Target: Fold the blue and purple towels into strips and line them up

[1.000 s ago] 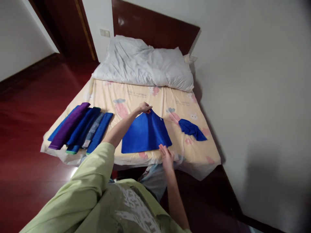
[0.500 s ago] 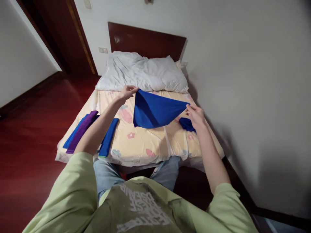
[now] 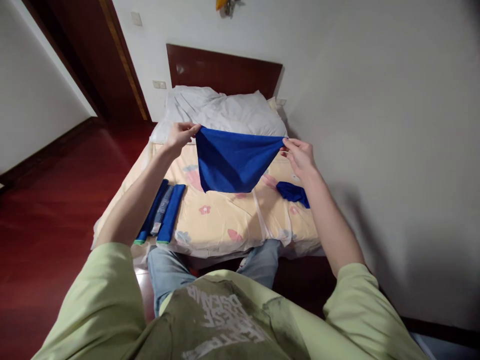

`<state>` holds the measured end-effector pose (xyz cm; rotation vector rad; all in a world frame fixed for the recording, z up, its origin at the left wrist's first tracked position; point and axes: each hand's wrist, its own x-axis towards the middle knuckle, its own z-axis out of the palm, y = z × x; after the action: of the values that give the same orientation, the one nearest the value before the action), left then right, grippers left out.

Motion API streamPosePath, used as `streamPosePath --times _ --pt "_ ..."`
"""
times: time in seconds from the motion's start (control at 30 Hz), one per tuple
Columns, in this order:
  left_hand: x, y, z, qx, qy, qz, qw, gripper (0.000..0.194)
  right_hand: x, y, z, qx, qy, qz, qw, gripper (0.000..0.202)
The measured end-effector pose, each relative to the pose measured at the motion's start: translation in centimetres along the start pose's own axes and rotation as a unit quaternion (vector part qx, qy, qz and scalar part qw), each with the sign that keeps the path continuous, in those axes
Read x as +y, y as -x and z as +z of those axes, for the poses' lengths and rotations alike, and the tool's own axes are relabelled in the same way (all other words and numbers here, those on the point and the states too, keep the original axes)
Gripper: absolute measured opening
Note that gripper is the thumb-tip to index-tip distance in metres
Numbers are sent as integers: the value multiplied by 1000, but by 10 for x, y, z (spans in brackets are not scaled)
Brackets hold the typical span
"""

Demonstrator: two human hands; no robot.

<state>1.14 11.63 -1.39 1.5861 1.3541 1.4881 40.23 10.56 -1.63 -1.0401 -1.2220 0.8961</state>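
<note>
Lying at eight o'clock from the scene's centre, two long blue cloth bundles (image 3: 171, 215) flank a grey-blue patterned one (image 3: 161, 211) on the bed (image 3: 210, 231); the left forearm partly covers the farther-left blue bundle. The left hand (image 3: 181, 138), at ten o'clock, has its fingers closed in a pinch on one upper corner of a blue cloth (image 3: 235, 159). That cloth hangs at the centre, raised over the bed, its top edge stretched between both hands, the white bedding (image 3: 232, 112) at twelve. At four o'clock lies a crumpled blue cloth (image 3: 290, 193). The right hand (image 3: 301, 156), at three, pinches the other upper corner, its fingers closed there.
</note>
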Motion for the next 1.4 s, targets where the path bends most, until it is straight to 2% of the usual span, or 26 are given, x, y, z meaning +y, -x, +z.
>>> streamPosePath --times 0.17,0.3,0.43,0.6,0.77,0.87,0.97,1.03,1.1,1.17,1.27,1.33,1.4 --pt "-2 30 -17 -23 16 -9 1000 37 -6 24 -15 -29 -15 45 998 32" --pt "-7 63 -32 -59 28 -55 996 34 -7 48 -36 -60 -10 96 993 30" --pt "-15 84 -35 -98 52 -116 987 32 -3 59 -46 -90 -5 144 985 28" --pt "-33 90 -25 -96 50 -170 980 34 19 54 -35 -102 -18 200 974 26" --pt "-57 73 -9 -114 53 -212 969 35 57 32 -3 -72 3 231 970 28" --pt "-57 51 0 -81 52 -197 976 33 67 13 22 -45 -1 195 980 29" --pt "-44 31 -1 -49 54 -118 990 32 59 0 38 -31 -15 96 995 30" --pt "-37 26 -8 -21 52 -57 997 33 52 0 40 -29 -7 16 999 30" --pt "-41 32 -18 9 34 -11 999 36 52 7 35 -27 21 -45 998 30" --pt "-60 52 -28 25 -3 14 1000 38 66 21 23 -30 59 -71 995 28" --pt "-112 108 -27 14 -88 7 996 34 116 60 5 -53 112 -49 991 21" --pt "-152 160 -15 -26 -160 -58 985 29 161 99 -1 -65 138 11 988 16" --pt "-186 214 2 -73 -234 -170 954 24 207 145 0 -59 145 117 981 15"
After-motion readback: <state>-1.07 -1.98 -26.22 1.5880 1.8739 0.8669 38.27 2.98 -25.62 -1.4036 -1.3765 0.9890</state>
